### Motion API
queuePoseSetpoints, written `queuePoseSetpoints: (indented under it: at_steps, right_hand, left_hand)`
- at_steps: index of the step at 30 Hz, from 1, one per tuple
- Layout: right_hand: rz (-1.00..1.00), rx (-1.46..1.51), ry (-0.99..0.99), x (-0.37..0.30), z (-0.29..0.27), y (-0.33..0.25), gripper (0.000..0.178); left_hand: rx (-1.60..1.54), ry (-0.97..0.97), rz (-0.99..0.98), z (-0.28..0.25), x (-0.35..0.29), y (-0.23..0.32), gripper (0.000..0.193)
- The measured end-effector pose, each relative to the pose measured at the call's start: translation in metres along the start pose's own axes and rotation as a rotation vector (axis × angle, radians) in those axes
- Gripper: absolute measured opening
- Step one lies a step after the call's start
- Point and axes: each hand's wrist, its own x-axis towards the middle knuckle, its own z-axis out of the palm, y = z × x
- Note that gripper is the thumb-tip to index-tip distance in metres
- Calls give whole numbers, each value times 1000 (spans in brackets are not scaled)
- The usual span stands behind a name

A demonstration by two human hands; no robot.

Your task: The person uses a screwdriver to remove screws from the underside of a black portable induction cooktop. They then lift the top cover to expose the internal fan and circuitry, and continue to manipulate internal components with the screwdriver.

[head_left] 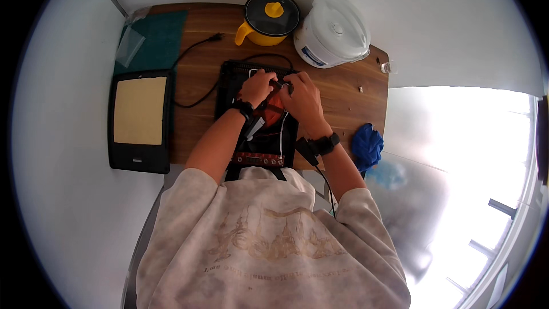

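Note:
An opened black appliance housing (225,111) lies on the table in front of me, with a reddish-orange round part (273,115) inside it. Over its far half my left hand (258,88) and my right hand (303,100) work close together. The fingers of both are bent and pinched around a small dark part with pale wire at it; my hands hide most of this piece, so its kind cannot be told. A white wire (282,137) runs down the housing's right side to a red strip with round knobs (260,159) along the near edge.
A black panel with a beige sheet (140,111) lies at the left, partly over a green mat (154,37). A black power cord (197,105) curves between. Farther back stand a yellow pot (269,23) and a white lidded bucket (334,31). Blue cloth (367,144) hangs at the right edge.

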Motion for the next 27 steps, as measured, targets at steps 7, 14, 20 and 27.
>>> queuePoseSetpoints:
  at_steps: [7,14,20,27]
  right_hand:
    - [220,-240,-121,7,-9,-15,22]
    - [83,-246,-141,13,0,8,23]
    - [-15,-148,-245,17,-18,15,15]
    - [-240,-170,-221,28,-16,14,15]
  left_hand:
    - [-2,1,-15,0,2,-2,27]
    - [5,-13,11,3,3,-5,29]
    - [0,-4,17,5,5,-7,31]
    - [-3,-36,-6,2,9,-6,29]
